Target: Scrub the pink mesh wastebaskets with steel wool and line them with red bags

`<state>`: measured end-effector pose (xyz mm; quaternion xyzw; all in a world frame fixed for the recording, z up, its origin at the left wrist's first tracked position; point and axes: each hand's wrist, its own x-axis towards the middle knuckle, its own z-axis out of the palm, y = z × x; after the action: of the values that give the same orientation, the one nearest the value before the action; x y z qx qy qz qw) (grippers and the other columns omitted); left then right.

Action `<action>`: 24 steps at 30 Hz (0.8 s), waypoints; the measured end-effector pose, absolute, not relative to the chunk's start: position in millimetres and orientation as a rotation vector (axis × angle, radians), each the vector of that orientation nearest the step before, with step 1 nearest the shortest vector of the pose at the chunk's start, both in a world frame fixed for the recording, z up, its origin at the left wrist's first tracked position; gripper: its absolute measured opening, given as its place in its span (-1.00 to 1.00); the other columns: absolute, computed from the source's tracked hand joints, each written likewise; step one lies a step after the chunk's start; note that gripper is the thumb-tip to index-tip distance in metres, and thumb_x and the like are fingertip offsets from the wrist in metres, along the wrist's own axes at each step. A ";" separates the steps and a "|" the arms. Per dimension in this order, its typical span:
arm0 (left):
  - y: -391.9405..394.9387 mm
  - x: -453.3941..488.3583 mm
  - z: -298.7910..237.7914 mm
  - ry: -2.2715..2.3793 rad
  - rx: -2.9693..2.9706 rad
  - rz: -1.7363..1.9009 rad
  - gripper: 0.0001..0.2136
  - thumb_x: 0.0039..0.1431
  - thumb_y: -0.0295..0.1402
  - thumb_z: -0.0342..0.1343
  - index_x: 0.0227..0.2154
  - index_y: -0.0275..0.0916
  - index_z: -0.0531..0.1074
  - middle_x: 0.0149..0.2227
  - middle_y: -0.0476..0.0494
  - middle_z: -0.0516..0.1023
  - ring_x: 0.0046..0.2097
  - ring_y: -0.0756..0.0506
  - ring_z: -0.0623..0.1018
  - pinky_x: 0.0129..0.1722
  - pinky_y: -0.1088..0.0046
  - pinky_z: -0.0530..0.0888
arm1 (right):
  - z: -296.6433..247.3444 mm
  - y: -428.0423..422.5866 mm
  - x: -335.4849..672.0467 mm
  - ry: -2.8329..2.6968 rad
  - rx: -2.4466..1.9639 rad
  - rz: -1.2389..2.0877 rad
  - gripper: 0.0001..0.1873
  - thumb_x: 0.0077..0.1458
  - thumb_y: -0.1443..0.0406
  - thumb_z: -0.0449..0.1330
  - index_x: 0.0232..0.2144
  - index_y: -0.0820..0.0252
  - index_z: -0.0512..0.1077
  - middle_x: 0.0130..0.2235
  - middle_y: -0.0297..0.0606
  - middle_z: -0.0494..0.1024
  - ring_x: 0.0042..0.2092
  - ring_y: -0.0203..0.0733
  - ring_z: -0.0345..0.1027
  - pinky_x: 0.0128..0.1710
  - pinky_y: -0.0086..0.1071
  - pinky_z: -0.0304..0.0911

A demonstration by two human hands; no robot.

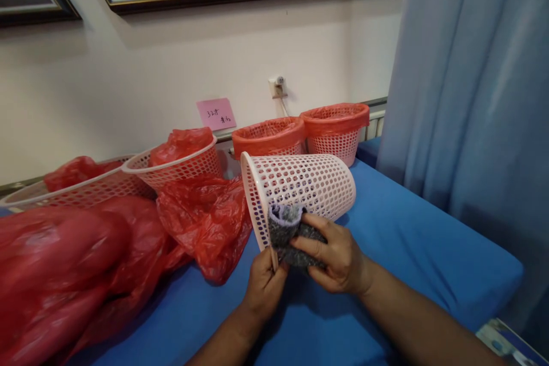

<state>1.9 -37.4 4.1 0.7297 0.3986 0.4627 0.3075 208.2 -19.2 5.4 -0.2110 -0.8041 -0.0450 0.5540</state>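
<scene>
A pale pink perforated wastebasket (304,180) lies tipped on its side, its open rim facing left. My left hand (266,280) is closed on the lower part of that rim. In my right hand (337,254) is a folded dark grey cloth (285,234) with a lilac edge, pressed against the basket's outer side near the rim. Just left of the basket, a crumpled red plastic bag (210,223) lies on the blue-covered bed (412,251).
Two baskets lined with red bags, a nearer one (268,137) and a farther one (337,126), stand by the wall. On the left are more baskets (184,168) and a large red bag heap (64,274). A blue curtain (467,97) hangs at right.
</scene>
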 end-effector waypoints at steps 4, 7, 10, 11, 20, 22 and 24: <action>-33.1 -2.4 -1.4 1.070 1.832 1.193 -0.62 0.36 -0.14 0.08 0.03 -0.29 0.57 -0.05 -0.27 0.67 0.00 -0.24 0.62 0.11 0.19 0.52 | -12.4 21.2 238.4 -1.345 -1.061 -0.001 -0.49 0.08 0.32 0.13 0.10 0.17 0.47 0.18 -0.03 0.40 0.20 0.08 0.35 0.23 0.04 0.30; -30.5 -6.2 -8.3 1.063 1.907 1.145 -0.62 0.35 -0.15 0.09 0.08 -0.24 0.56 0.04 -0.27 0.65 0.07 -0.25 0.61 0.19 0.15 0.47 | -23.0 52.6 264.9 -1.015 -1.360 0.217 -0.46 0.04 0.20 0.16 0.06 0.28 0.50 0.03 0.05 0.50 0.10 0.19 0.42 0.21 0.19 0.28; -29.0 -8.1 -13.4 1.062 2.004 1.112 -0.63 0.36 -0.20 0.08 0.10 -0.24 0.54 0.07 -0.28 0.63 0.10 -0.25 0.59 0.20 0.15 0.46 | -21.6 50.3 259.6 -1.097 -1.341 0.174 -0.42 0.07 0.19 0.15 0.13 0.32 0.44 0.11 0.10 0.43 0.16 0.22 0.37 0.22 0.20 0.26; -28.5 -8.3 -14.5 1.064 2.021 1.113 -0.64 0.36 -0.21 0.07 0.10 -0.24 0.54 0.07 -0.28 0.63 0.10 -0.25 0.59 0.20 0.15 0.46 | -18.7 40.3 249.2 -1.202 -1.269 0.103 -0.41 0.09 0.23 0.14 0.17 0.28 0.39 0.17 0.09 0.39 0.21 0.19 0.33 0.24 0.18 0.26; -23.8 -9.4 -24.1 0.987 2.097 1.107 -0.65 0.38 -0.20 0.02 0.09 -0.18 0.54 0.03 -0.18 0.65 0.06 -0.23 0.61 0.13 0.25 0.51 | -10.0 -11.3 198.8 -1.633 -0.768 -0.125 -0.52 0.06 0.38 0.14 0.07 0.07 0.37 0.31 -0.09 0.21 0.28 0.01 0.26 0.16 -0.09 0.38; -22.3 -8.9 -25.2 1.033 2.082 1.095 -0.64 0.39 -0.24 0.01 0.12 -0.20 0.52 0.10 -0.21 0.61 0.14 -0.24 0.57 0.24 0.17 0.43 | -17.3 20.7 228.1 -1.331 -1.086 -0.022 -0.63 0.03 0.34 0.15 -0.06 0.11 0.46 0.20 -0.07 0.35 0.23 0.06 0.30 0.23 0.01 0.29; -20.6 -8.4 -25.5 1.037 2.084 1.065 -0.63 0.38 -0.26 0.01 0.15 -0.21 0.50 0.15 -0.23 0.58 0.19 -0.24 0.54 0.28 0.14 0.39 | -23.8 51.6 257.9 -1.054 -1.352 0.154 -0.63 -0.03 0.27 0.17 -0.11 0.16 0.49 0.01 -0.07 0.47 0.10 0.09 0.40 0.20 0.07 0.29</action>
<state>-8.4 -20.6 -25.5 0.7800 0.3879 0.3984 0.2869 257.9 51.6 -23.8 -0.5958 -0.4642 0.0680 0.6519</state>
